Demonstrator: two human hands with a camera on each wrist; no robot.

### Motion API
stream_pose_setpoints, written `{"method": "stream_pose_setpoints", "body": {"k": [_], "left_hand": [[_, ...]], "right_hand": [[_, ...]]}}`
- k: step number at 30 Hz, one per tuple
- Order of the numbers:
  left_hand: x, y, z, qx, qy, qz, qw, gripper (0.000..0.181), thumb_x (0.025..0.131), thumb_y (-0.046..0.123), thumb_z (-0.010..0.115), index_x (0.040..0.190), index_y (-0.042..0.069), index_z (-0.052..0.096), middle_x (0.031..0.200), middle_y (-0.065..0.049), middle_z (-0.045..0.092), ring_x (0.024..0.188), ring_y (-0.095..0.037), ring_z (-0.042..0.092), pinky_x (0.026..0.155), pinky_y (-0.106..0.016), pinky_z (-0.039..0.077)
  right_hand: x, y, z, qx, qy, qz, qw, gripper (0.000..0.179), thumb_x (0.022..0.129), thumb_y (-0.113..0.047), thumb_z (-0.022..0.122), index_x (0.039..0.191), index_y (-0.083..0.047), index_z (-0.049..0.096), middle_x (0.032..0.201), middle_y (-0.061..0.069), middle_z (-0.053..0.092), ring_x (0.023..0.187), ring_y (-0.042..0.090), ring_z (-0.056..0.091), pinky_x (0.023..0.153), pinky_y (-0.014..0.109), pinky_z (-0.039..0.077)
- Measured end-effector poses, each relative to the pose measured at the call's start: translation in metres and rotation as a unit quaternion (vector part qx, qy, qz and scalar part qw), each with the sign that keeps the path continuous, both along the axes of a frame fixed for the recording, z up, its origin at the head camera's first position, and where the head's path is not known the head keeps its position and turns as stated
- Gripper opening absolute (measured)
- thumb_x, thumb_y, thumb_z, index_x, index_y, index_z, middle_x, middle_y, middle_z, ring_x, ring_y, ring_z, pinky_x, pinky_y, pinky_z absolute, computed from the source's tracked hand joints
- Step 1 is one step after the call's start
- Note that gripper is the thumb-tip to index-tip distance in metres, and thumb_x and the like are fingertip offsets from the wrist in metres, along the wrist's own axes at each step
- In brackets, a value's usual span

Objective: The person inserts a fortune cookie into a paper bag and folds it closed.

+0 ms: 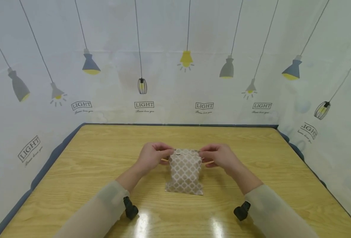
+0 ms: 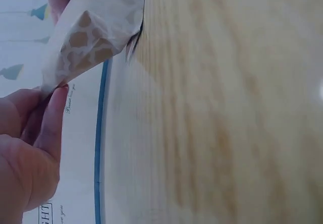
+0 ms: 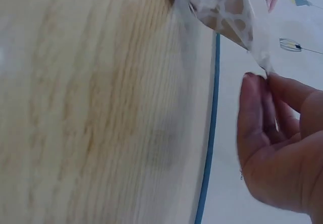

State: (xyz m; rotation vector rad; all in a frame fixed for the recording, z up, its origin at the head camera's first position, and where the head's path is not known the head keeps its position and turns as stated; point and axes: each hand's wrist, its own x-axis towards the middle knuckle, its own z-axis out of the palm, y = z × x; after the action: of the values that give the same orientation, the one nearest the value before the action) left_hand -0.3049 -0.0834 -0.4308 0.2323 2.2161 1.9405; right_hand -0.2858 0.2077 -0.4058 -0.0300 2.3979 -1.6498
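Observation:
A beige bag [image 1: 185, 172] with a white lattice pattern stands at the middle of the table, its lower edge on the wood. My left hand [image 1: 153, 155] pinches its upper left corner between thumb and fingers. The upper right corner is pinched by my right hand [image 1: 220, 157]. In the left wrist view the bag [image 2: 101, 27] looks bulged and creased, and the left hand [image 2: 30, 148] grips its thin edge. From the right wrist, the right hand [image 3: 282, 143] holds the other corner of the bag [image 3: 227, 12]. What is inside is hidden.
The wooden table [image 1: 104, 148] has a dark blue edge along the back and sides. Behind it hangs a pale backdrop [image 1: 163, 29] printed with lamps. Dark wrist devices sit on both forearms, the left one [image 1: 130, 208] and the right one [image 1: 242, 211].

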Motion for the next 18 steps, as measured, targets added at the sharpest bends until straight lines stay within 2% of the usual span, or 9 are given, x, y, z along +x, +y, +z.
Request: {"method": "stream_pose_setpoints", "body": {"k": [4,7,12,18], "left_hand": [[-0.010,0.005,-0.010,-0.038,-0.015,0.012,0.9991,0.013,0.101,0.014,0.080,0.111,0.006,0.083,0.106,-0.010,0.081,0.084,-0.015,0.076,0.071,-0.031,0.067],[-0.014,0.010,-0.016,-0.072,-0.014,0.011,0.9972,0.014,0.101,0.015,0.079,0.110,0.004,0.082,0.103,-0.011,0.080,0.080,-0.015,0.076,0.068,-0.031,0.066],[-0.013,0.014,-0.018,-0.102,-0.019,0.007,0.9945,0.016,0.101,0.013,0.078,0.109,0.000,0.080,0.100,-0.013,0.080,0.076,-0.016,0.076,0.065,-0.031,0.067],[-0.009,0.013,-0.014,-0.096,-0.032,0.009,0.9948,0.019,0.104,0.014,0.074,0.114,-0.001,0.078,0.104,-0.015,0.079,0.081,-0.017,0.076,0.069,-0.032,0.067]], "right_hand": [[-0.012,-0.004,-0.006,0.070,-0.007,-0.001,0.9975,0.027,0.105,-0.024,0.075,0.125,-0.007,0.078,0.114,0.009,0.077,0.097,0.023,0.074,0.082,0.036,0.066],[-0.018,-0.006,-0.008,0.102,-0.017,-0.006,0.9946,0.025,0.106,-0.022,0.074,0.125,-0.006,0.078,0.113,0.011,0.076,0.095,0.025,0.072,0.077,0.034,0.063],[-0.021,-0.008,-0.012,0.117,-0.030,-0.012,0.9926,0.024,0.106,-0.018,0.072,0.126,-0.004,0.076,0.110,0.012,0.075,0.091,0.023,0.070,0.073,0.032,0.060],[-0.021,-0.007,-0.019,0.116,-0.031,-0.014,0.9927,0.026,0.106,-0.020,0.073,0.126,-0.003,0.076,0.106,0.012,0.075,0.087,0.021,0.068,0.072,0.030,0.058]]}}
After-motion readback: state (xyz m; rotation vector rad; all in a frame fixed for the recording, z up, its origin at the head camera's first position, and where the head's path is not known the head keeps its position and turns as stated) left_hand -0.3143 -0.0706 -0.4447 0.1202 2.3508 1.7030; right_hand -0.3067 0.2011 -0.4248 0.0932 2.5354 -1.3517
